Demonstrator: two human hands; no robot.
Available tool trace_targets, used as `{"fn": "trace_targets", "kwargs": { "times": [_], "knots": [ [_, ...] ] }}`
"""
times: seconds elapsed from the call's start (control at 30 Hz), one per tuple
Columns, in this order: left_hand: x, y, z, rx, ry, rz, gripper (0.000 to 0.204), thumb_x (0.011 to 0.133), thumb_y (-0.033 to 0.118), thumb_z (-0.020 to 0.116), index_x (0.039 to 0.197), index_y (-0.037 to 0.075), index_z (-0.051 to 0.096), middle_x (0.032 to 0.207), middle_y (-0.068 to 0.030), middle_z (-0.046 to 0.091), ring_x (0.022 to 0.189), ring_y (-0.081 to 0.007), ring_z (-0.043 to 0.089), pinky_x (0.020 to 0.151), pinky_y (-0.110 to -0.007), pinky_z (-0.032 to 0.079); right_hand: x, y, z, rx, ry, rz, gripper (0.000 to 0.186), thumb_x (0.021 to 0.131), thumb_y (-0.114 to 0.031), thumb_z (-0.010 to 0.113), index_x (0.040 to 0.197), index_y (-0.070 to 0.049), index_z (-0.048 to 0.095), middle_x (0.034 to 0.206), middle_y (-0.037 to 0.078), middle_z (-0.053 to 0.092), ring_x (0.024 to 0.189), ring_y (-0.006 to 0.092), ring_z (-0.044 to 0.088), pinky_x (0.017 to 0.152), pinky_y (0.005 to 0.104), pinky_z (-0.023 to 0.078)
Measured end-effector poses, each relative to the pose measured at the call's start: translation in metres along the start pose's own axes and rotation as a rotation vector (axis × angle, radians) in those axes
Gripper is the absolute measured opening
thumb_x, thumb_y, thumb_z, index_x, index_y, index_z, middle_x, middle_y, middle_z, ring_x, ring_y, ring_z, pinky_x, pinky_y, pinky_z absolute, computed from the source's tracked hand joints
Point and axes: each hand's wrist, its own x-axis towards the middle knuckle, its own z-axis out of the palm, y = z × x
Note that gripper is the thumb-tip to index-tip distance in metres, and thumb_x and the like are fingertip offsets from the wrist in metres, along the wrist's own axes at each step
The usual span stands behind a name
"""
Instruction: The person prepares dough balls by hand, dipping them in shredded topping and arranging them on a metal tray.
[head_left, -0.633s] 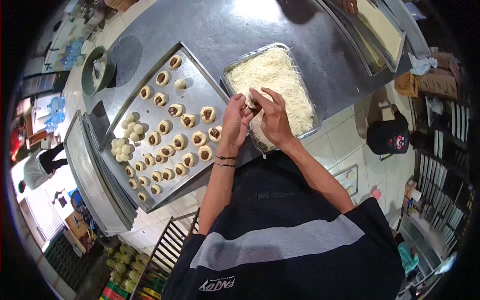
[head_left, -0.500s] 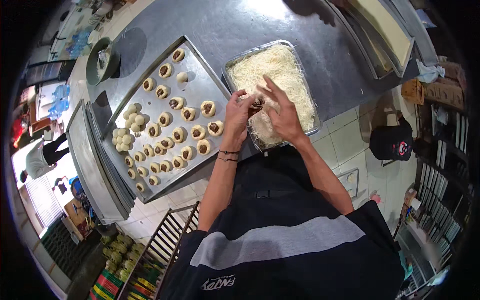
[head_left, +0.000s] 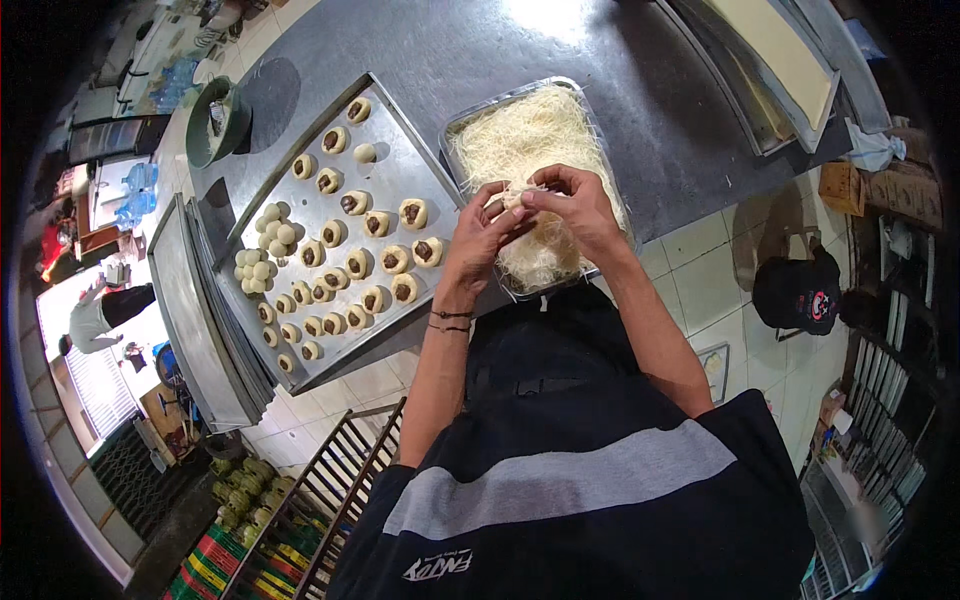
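Wide fisheye cam, L one of head-worn pair, looks steeply dn, pic upright. V. close at btm: wearer's grey-banded black cloth top (head_left: 560, 480). Bit farther, nr ctr: bare L fingers (head_left: 506, 221) & bare R fingers (head_left: 548, 204), then big grey metal desk (head_left: 655, 140) beyond. White-tiled floor (head_left: 692, 241) farther below; straight edges bend twd rim.
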Motion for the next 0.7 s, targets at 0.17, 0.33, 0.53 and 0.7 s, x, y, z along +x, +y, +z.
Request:
{"fn": "trace_targets", "kwargs": {
  "times": [0.17,0.33,0.53,0.7],
  "knots": [
    [0.008,-0.006,-0.001,-0.27,0.058,0.043,0.036,0.099,0.011,0.071,0.129,0.004,0.053,0.11,-0.0091,0.071,0.099,-0.0184,0.072,0.09,-0.031,0.06,-0.003,0.002,0.011,0.099,-0.034,0.004,0.023,0.085,-0.008,0.083,0.104,0.002,0.073,0.093,0.005,0.071,0.084,0.0117,0.067,0.078,0.0263,0.055],
    [0.017,-0.018,-0.028,-0.397,0.116,0.04,0.025,0.099,0.012,0.071,0.12,0.004,0.059,0.105,-0.0049,0.07,0.094,-0.0145,0.071,0.087,-0.029,0.059,-0.018,0.007,0.036,-0.345,0.041,-0.432,0.031,0.082,-0.003,0.083,0.111,0.001,0.074,0.116,0.01,0.067,0.089,0.0151,0.069,0.08,0.0292,0.057],
    [-0.017,0.005,-0.007,-0.267,0.081,0.167,0.039,0.103,0.006,0.061,0.14,-0.003,0.054,0.122,-0.0118,0.068,0.106,-0.0188,0.069,0.098,-0.032,0.056,-0.027,-0.007,0.043,-0.408,0.087,-0.458,0.021,0.084,-0.007,0.084,0.1,0.005,0.076,0.117,0.011,0.065,0.084,0.0151,0.07,0.071,0.0297,0.058],
    [-0.043,0.023,0.003,-0.205,-0.1,0.119,0.049,0.102,0.007,0.063,0.149,-0.002,0.05,0.132,-0.0137,0.065,0.116,-0.0206,0.067,0.106,-0.034,0.053,-0.022,-0.017,0.038,-0.101,-0.031,-0.231,0.017,0.089,-0.01,0.083,0.097,0.003,0.074,0.095,0.006,0.067,0.079,0.0078,0.063,0.069,0.023,0.053]
  ]
}}
